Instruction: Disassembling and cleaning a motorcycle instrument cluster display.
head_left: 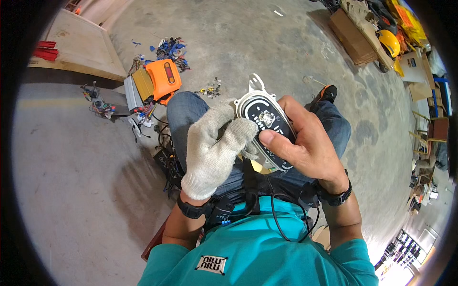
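Observation:
An oval instrument panel [280, 125] with a black printed face and a pale grey housing is held above my lap, tilted. A curved bracket tab [256, 82] sticks out from its far end. My left hand [205, 155], in a grey-white knit glove, is closed on the panel's left side, thumb near the face. My bare right hand [310, 138] grips the right edge, with its thumb pressed on the black face. Some of the gloved fingers and the panel's underside are hidden. A yellowish part [259, 167] shows below the panel; I cannot make out what it is.
On the floor at left lie an orange casing [160, 76], a heap of wires [171, 51], wire bundles [101, 108] and small connectors [210, 89]. Black cables [167, 159] lie beside my left knee. Cardboard boxes [350, 38] and a yellow helmet [389, 43] are far right.

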Motion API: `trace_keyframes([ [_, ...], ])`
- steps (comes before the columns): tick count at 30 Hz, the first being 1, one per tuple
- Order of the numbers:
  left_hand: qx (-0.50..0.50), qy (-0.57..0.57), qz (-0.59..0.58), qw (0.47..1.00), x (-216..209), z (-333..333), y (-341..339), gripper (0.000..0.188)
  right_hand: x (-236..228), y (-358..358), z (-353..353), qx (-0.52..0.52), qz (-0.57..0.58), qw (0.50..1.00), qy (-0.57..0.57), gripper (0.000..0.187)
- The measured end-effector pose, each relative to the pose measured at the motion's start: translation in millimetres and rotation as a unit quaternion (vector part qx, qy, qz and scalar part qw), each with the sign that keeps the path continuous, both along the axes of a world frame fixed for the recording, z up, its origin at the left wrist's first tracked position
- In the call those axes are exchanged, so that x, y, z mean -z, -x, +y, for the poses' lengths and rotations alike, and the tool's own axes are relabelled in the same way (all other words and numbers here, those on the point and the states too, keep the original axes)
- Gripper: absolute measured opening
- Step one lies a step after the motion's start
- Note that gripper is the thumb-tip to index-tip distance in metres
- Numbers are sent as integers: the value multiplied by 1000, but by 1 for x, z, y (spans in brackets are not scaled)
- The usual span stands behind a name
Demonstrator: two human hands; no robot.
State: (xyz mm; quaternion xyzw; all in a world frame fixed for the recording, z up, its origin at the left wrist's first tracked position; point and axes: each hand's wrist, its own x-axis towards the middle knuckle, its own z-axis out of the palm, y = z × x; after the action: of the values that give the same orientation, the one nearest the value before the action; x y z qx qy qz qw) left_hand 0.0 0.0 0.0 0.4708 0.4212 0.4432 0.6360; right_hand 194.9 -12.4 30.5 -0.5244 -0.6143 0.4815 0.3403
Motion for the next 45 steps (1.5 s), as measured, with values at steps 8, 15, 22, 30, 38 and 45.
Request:
trace_keyframes([
  [8, 21, -22, 44, 999, -1, -3, 2, 42, -4, 1, -1, 1, -35, 999, -8, 35],
  [15, 30, 0, 34, 999, -7, -5, 0, 41, 0, 1, -2, 5, -35, 999, -9, 37],
  [22, -40, -1, -57, 998, 5, -5, -17, 47, 7, 9, -5, 81, 81, 993, 37, 32],
  [30, 32, 123, -144, 981, 22, -27, -32, 53, 24, 18, 0, 178, 90, 980, 6, 28],
  [38, 67, 20, -16, 997, 1, -19, -29, 39, 19, 12, 5, 173, 59, 983, 11, 56],
  [45, 114, 3, 47, 992, -6, -19, -26, 38, -2, 1, 15, 79, 12, 997, 2, 77],
])
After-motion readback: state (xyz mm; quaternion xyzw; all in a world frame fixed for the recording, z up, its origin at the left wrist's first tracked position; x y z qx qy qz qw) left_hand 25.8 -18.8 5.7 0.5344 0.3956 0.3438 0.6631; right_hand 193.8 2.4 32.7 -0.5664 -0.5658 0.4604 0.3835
